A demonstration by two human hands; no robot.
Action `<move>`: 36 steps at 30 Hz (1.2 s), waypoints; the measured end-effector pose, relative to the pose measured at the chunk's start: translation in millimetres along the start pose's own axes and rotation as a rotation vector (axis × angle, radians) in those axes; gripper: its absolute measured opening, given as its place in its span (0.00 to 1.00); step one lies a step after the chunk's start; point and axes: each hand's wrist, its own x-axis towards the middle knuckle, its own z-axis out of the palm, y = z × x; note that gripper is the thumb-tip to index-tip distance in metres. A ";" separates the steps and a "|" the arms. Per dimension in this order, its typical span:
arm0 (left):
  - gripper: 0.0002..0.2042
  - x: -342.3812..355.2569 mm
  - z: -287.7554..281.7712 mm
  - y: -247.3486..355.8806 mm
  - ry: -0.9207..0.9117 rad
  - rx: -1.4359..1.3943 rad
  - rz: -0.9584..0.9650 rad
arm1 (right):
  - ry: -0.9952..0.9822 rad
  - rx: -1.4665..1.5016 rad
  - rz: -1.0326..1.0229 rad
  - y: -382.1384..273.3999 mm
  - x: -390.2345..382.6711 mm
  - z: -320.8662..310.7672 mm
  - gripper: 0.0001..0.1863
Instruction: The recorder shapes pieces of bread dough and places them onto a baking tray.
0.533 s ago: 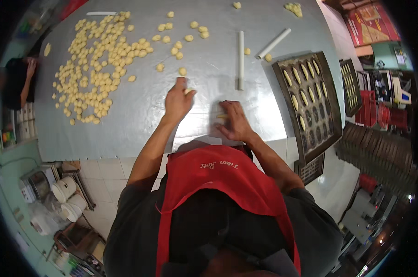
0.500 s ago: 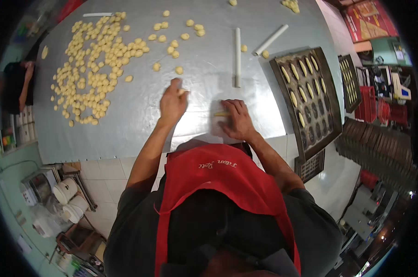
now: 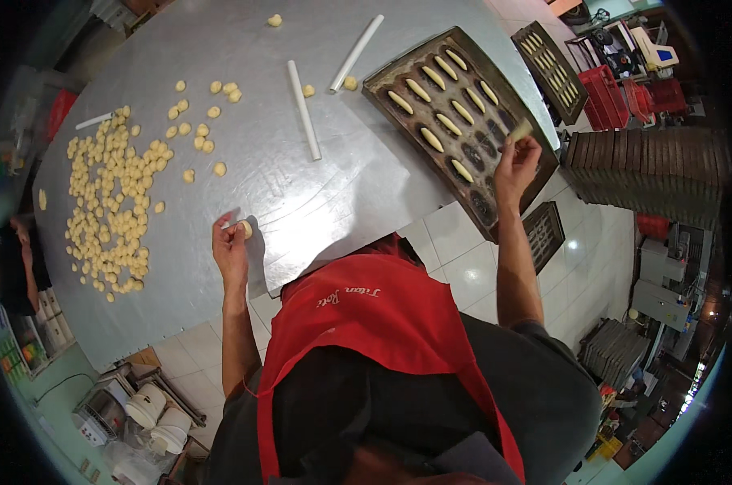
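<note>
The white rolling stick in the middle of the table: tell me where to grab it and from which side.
Grip the white rolling stick around its middle, coming down from above, fingers closing across its width. It lies flat and alone on the grey table, ends pointing away and toward the person, so both long sides look free.

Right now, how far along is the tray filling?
Done: about eight shaped dough sticks sit in the dark mould tray. In hand: the right hand holds a dough stick over the tray; the left hand pinches a dough ball. Left: several empty moulds, big pile of dough balls.

Red apron (image 3: pixel 382 323) with small script print over dark grey short-sleeved shirt (image 3: pixel 544 388); forearms bare
</note>
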 end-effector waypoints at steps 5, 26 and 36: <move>0.13 -6.1 24.6 -5.1 0.149 -0.090 -0.111 | -0.241 -0.665 -0.408 63.8 4.3 -8.4 0.26; 0.36 8.9 99.2 7.6 0.194 1.098 0.445 | -1.067 0.087 -1.080 -53.4 -129.5 245.4 0.21; 0.31 -36.5 101.7 9.4 0.058 1.075 0.580 | -1.085 0.019 -0.838 -42.6 -154.8 217.6 0.20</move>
